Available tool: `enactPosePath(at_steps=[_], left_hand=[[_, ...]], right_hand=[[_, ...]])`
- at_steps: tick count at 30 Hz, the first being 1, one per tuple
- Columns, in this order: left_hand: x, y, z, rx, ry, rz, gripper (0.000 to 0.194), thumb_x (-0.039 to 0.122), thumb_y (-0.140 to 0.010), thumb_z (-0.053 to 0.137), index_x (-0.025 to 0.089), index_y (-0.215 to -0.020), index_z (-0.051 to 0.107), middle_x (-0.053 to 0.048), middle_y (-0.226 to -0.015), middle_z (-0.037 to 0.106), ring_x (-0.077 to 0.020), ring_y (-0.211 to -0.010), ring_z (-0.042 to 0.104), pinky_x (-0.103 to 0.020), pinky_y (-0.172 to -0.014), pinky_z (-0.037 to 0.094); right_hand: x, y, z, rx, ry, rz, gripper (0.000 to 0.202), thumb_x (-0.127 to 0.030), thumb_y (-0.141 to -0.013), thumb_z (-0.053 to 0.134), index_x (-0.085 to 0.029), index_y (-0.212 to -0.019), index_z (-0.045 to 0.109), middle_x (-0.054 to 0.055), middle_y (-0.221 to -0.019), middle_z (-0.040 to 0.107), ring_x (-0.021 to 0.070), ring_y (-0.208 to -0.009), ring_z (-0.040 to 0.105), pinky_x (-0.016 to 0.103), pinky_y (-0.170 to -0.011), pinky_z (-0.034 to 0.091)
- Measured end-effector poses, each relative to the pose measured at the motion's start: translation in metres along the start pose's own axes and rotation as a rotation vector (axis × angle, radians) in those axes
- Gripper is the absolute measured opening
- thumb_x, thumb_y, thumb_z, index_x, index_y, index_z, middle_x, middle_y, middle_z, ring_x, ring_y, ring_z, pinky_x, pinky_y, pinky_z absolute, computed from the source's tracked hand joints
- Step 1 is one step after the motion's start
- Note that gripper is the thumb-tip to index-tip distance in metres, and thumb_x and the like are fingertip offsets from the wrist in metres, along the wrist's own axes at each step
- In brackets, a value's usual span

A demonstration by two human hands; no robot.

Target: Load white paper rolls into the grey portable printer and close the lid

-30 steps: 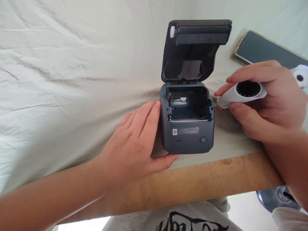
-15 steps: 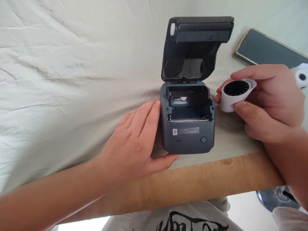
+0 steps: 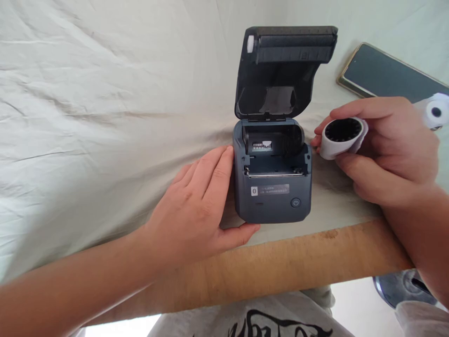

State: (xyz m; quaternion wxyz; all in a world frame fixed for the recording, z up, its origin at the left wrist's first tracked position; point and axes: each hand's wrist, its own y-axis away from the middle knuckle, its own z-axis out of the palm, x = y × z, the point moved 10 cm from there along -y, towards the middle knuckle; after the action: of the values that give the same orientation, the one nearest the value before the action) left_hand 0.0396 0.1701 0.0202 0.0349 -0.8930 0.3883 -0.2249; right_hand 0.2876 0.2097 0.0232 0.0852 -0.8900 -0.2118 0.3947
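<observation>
Nearest the body, a wooden edge [image 3: 280, 267] runs below both hands. The left hand [image 3: 194, 206] lies extended, fingers together against the left side of the dark printer [image 3: 273, 210], its thumb at the printer's near edge; it grips nothing. The printer thus stands immediately right of this hand. To the printer's right, the right hand [image 3: 386, 145] is closed on a white roll [image 3: 331, 150], pinched between thumb and fingers, its dark hollow core turned upward. The roll is just beside the printer, outside the exposed bay [image 3: 275, 161]. Beyond the left hand's fingertips, the lid [image 3: 277, 77] stands raised on its hinge. Beyond the right hand, a second white roll [image 3: 442, 104] and a phone [image 3: 393, 70] rest on pale cloth [image 3: 140, 70].
</observation>
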Motion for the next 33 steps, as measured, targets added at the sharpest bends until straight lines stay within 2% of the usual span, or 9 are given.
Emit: enactPosePath(at_steps=[3, 9, 15, 19, 21, 26, 33], left_hand=[[0.000, 0.000, 0.000, -0.014, 0.002, 0.002, 0.089, 0.062, -0.109, 0.058, 0.007, -0.175, 0.032, -0.033, -0.159, 0.065, -0.0477, -0.149, 0.070, -0.062, -0.122, 0.064], [0.000, 0.001, 0.002, -0.025, 0.010, -0.009, 0.092, 0.063, -0.109, 0.059, 0.014, -0.178, 0.026, -0.030, -0.162, 0.063, -0.0475, -0.151, 0.068, -0.064, -0.122, 0.064], [0.001, 0.000, 0.000, 0.043, 0.000, -0.017, 0.091, 0.065, -0.108, 0.057, 0.009, -0.175, 0.032, -0.032, -0.158, 0.065, -0.0485, -0.147, 0.071, -0.063, -0.121, 0.065], [0.000, 0.000, 0.002, 0.010, 0.010, -0.031, 0.088, 0.062, -0.110, 0.055, 0.015, -0.178, 0.026, -0.029, -0.162, 0.063, -0.0457, -0.151, 0.068, -0.062, -0.123, 0.064], [0.000, 0.000, 0.001, 0.007, 0.004, -0.027, 0.089, 0.063, -0.110, 0.055, 0.014, -0.178, 0.026, -0.029, -0.162, 0.063, -0.0459, -0.150, 0.069, -0.062, -0.123, 0.064], [0.002, 0.000, 0.000, -0.014, -0.021, 0.016, 0.092, 0.066, -0.111, 0.058, 0.006, -0.174, 0.030, -0.035, -0.159, 0.064, -0.0470, -0.149, 0.069, -0.062, -0.120, 0.065], [-0.002, 0.001, 0.002, -0.033, 0.013, -0.011, 0.091, 0.065, -0.110, 0.058, 0.011, -0.178, 0.029, -0.031, -0.163, 0.062, -0.0468, -0.153, 0.066, -0.063, -0.124, 0.063]], right_hand=[[-0.006, 0.001, 0.003, -0.074, 0.017, -0.084, 0.054, -0.027, -0.106, 0.063, -0.040, -0.159, 0.062, 0.004, -0.102, 0.075, 0.0237, -0.092, 0.079, 0.040, -0.072, 0.066], [-0.010, 0.000, 0.005, -0.086, 0.051, -0.106, 0.060, -0.024, -0.104, 0.063, -0.043, -0.161, 0.059, 0.003, -0.095, 0.073, 0.0238, -0.093, 0.079, 0.040, -0.069, 0.063], [-0.011, -0.001, 0.007, -0.110, 0.024, -0.105, 0.063, -0.020, -0.103, 0.061, -0.042, -0.162, 0.058, 0.002, -0.098, 0.074, 0.0221, -0.087, 0.078, 0.037, -0.064, 0.060], [-0.020, -0.002, 0.008, -0.107, 0.026, -0.151, 0.076, -0.009, -0.097, 0.062, -0.043, -0.165, 0.057, 0.000, -0.091, 0.069, 0.0182, -0.075, 0.071, 0.034, -0.056, 0.049], [-0.022, -0.003, 0.009, -0.106, 0.044, -0.164, 0.082, -0.006, -0.094, 0.061, -0.044, -0.166, 0.056, 0.000, -0.089, 0.066, 0.0171, -0.071, 0.067, 0.033, -0.053, 0.046], [-0.025, -0.005, 0.009, -0.118, 0.047, -0.200, 0.087, -0.002, -0.090, 0.062, -0.041, -0.167, 0.056, -0.001, -0.088, 0.067, 0.0149, -0.069, 0.064, 0.030, -0.053, 0.046], [-0.033, -0.007, 0.010, -0.103, 0.084, -0.239, 0.089, -0.001, -0.088, 0.060, -0.042, -0.167, 0.057, -0.001, -0.085, 0.064, 0.0145, -0.065, 0.059, 0.029, -0.051, 0.045]])
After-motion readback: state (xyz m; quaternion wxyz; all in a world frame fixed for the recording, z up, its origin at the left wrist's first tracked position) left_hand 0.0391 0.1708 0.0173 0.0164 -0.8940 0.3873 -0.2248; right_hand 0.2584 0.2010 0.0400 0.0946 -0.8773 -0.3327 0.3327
